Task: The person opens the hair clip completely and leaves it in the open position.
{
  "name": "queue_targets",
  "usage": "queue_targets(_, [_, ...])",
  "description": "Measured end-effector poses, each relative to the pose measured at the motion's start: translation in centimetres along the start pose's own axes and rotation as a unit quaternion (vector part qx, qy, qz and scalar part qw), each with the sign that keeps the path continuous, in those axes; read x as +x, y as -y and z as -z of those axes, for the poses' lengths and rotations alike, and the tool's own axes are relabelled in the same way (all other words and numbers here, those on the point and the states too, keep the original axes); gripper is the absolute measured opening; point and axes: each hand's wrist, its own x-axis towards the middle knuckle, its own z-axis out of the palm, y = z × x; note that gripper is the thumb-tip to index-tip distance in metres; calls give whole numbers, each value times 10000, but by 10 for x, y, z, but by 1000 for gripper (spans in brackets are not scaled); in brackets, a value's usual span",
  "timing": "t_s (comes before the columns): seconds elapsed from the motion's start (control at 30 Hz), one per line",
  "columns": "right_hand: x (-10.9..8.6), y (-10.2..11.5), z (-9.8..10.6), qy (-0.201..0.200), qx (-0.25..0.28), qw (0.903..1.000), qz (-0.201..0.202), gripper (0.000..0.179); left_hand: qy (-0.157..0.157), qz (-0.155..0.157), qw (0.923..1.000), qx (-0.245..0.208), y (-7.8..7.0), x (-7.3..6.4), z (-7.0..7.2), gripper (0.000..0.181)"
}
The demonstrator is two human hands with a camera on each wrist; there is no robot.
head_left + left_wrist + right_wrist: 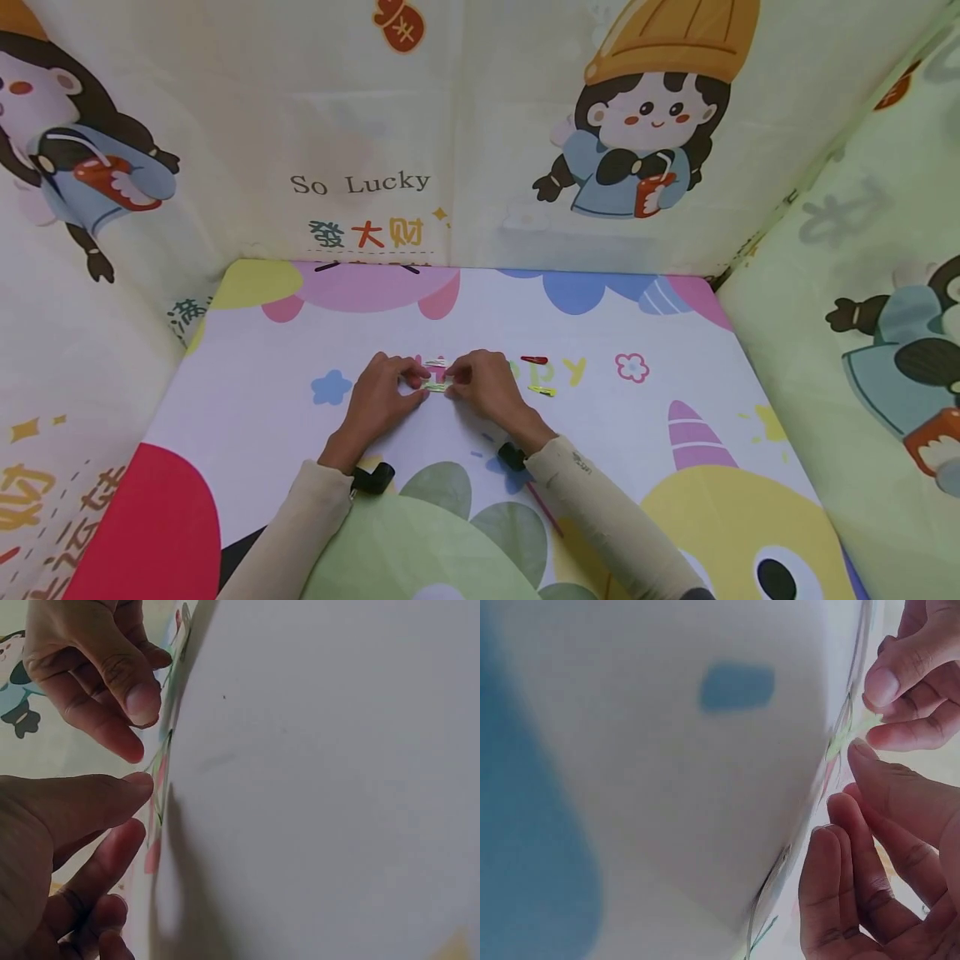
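Observation:
In the head view, a light green hair clip (435, 387) lies flat on the table between both hands, with a pale clip (435, 363) just beyond it. My left hand (381, 400) is at the left end of the green clip, thumb and forefinger apart. From the other side my right hand (486, 385) reaches toward its right end, fingers loosely bent. The right wrist view has the green clip (838, 745) close to both hands' fingertips; whether they touch it is hard to tell. A red clip (535, 360) and a yellow clip (542, 390) lie right of the right hand.
The table (255, 417) wears a white cloth printed with cartoon shapes and letters. Cream printed sheets (480, 150) rise behind it and on both sides. Dark wrist cameras (373, 478) sit at the cuffs. A thin dark red strip (545, 508) lies beside the right forearm.

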Motion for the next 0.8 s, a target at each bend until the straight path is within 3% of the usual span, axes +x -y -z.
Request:
queue_targets(0.43, [-2,-15,21,-547,504,9969,-268,19,-147,-418,9978,-493,-14,13,0,20])
queue_targets(0.8, [-4,-27,38,-802,563,9922,-775,18,29,-255,9984,-509,-32,27,-13,19])
